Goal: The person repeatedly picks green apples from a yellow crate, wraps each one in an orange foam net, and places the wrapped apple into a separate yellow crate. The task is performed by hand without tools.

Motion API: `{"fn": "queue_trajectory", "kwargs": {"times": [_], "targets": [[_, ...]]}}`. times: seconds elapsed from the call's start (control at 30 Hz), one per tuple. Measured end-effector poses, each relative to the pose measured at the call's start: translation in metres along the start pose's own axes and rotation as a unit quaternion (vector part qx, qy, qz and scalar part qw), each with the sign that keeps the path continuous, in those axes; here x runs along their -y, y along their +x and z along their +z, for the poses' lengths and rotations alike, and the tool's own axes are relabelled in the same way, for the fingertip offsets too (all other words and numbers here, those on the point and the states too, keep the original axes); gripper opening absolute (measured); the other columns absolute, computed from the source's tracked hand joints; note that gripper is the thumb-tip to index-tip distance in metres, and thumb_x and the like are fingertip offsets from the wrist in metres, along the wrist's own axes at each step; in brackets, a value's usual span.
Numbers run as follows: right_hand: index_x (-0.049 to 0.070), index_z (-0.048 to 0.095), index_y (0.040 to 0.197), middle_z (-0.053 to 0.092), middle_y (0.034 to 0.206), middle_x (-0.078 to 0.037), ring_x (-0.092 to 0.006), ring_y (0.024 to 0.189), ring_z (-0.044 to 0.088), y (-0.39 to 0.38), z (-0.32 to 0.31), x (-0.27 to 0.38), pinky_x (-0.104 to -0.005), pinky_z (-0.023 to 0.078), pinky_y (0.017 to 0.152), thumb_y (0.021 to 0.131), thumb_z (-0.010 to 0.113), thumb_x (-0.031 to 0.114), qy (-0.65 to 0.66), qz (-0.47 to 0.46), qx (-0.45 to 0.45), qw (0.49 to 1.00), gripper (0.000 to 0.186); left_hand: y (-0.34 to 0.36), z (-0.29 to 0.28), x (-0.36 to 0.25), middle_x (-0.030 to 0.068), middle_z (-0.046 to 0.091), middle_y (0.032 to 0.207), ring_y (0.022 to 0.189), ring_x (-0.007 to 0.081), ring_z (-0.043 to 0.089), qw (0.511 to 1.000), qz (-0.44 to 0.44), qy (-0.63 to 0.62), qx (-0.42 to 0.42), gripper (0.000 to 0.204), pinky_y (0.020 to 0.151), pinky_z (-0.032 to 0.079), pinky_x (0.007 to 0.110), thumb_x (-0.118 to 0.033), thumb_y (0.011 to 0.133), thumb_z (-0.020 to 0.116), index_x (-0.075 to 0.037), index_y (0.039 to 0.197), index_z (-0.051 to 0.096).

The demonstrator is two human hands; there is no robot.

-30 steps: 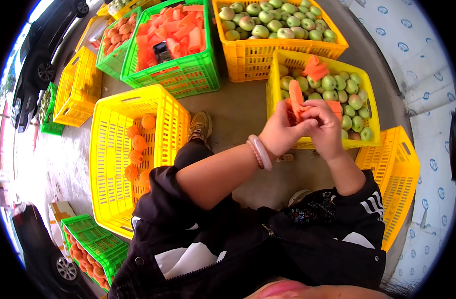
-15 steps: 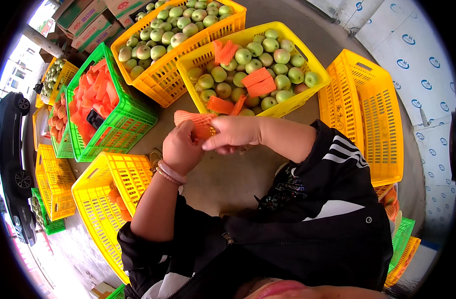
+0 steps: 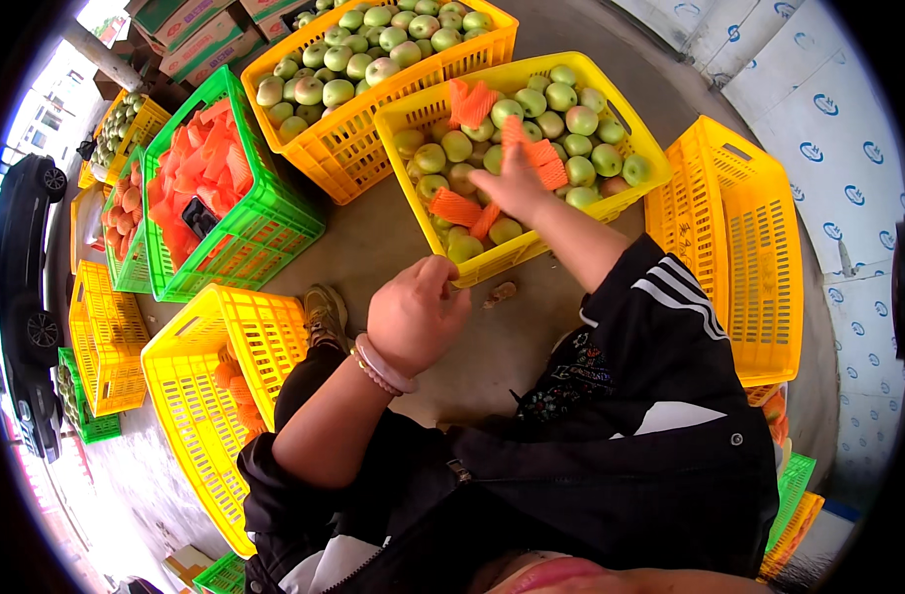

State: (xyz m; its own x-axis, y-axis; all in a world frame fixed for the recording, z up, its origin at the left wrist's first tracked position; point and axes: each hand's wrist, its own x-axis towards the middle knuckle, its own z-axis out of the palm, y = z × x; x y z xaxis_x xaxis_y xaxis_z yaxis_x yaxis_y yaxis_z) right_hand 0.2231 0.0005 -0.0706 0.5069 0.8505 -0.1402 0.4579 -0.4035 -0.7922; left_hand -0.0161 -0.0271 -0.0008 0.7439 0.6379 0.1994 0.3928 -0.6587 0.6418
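Note:
My right hand (image 3: 518, 184) reaches over the yellow crate (image 3: 434, 252) of green apples (image 3: 456, 148). Its thumb is spread from the fingers, whose tips meet an orange foam net (image 3: 513, 131). Beside them lies another orange foam net (image 3: 545, 164); more of these nets rest on the apples to the left. My left hand (image 3: 418, 312), with bracelets at the wrist, hovers just in front of this crate. Its fingers are curled and pressed together, and whatever they may hold is hidden from view.
A green crate (image 3: 259, 250) full of orange foam nets, with a dark phone-like object on top, stands at left. Behind is an orange-yellow crate (image 3: 358, 148) of apples. Yellow crates stand at right (image 3: 759, 252) and near left (image 3: 190, 396), the latter holding orange-netted items.
My hands, earlier together around an orange foam net, have parted. My right hand has moved forward and right over the apples. My left hand has dropped slightly; the view has shifted a little.

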Motion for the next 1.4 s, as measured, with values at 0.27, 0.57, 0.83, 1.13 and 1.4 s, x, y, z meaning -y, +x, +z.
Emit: {"fn": "queue_trajectory", "kwargs": {"times": [0.27, 0.57, 0.83, 1.13, 1.4], "targets": [[0.004, 0.053, 0.135, 0.052, 0.140, -0.016, -0.0292, 0.127, 0.052, 0.058, -0.092, -0.139, -0.0406, 0.043, 0.102, 0.079, 0.069, 0.053, -0.401, 0.260, 0.115, 0.871, 0.076, -0.023, -0.002, -0.003, 0.0074, 0.061, 0.079, 0.072, 0.0285, 0.061, 0.994, 0.098, -0.001, 0.050, 0.016, 0.065, 0.050, 0.040, -0.016, 0.078, 0.068, -0.007, 0.087, 0.058], [0.004, 0.058, 0.130, 0.055, 0.137, -0.017, -0.0304, 0.125, 0.054, 0.071, -0.077, -0.155, -0.0418, 0.046, 0.098, 0.065, 0.076, 0.054, -0.411, 0.240, 0.126, 0.871, 0.084, -0.025, -0.002, 0.007, 0.0090, 0.060, 0.080, 0.077, 0.0302, 0.062, 0.990, 0.100, 0.014, 0.103, 0.018, 0.068, 0.051, 0.043, -0.022, 0.081, 0.065, -0.007, 0.086, 0.057], [-0.006, 0.042, 0.138, 0.051, 0.136, -0.020, -0.0299, 0.117, 0.058, 0.040, -0.085, -0.119, -0.0404, 0.047, 0.097, 0.072, 0.076, 0.046, -0.053, 0.216, 0.084, 0.971, 0.091, -0.012, -0.008, 0.006, 0.0102, 0.061, 0.086, 0.080, 0.0317, 0.063, 0.990, 0.064, 0.016, 0.121, 0.020, 0.071, 0.052, 0.044, -0.022, 0.081, 0.064, -0.006, 0.091, 0.058], [0.002, 0.051, 0.129, 0.060, 0.121, -0.009, -0.0199, 0.113, 0.058, -0.072, -0.035, 0.064, -0.0356, 0.048, 0.097, 0.093, 0.060, 0.032, 0.492, 0.026, 0.285, 0.822, 0.048, 0.002, -0.020, 0.005, 0.0161, 0.051, 0.127, 0.100, 0.0350, 0.063, 0.995, 0.014, -0.029, -0.099, 0.082, 0.081, 0.054, 0.042, -0.030, 0.075, 0.077, -0.006, 0.140, 0.033], [0.005, 0.044, 0.137, 0.053, 0.132, -0.007, -0.0182, 0.120, 0.052, -0.142, -0.024, 0.111, -0.0359, 0.042, 0.103, 0.101, 0.048, 0.034, 0.507, -0.022, 0.242, 0.827, 0.047, 0.006, -0.032, -0.003, 0.0184, 0.064, 0.105, 0.091, 0.0340, 0.067, 0.972, -0.040, -0.157, -0.167, 0.073, 0.076, 0.056, 0.039, -0.033, 0.066, 0.084, -0.003, 0.122, 0.048]]}}
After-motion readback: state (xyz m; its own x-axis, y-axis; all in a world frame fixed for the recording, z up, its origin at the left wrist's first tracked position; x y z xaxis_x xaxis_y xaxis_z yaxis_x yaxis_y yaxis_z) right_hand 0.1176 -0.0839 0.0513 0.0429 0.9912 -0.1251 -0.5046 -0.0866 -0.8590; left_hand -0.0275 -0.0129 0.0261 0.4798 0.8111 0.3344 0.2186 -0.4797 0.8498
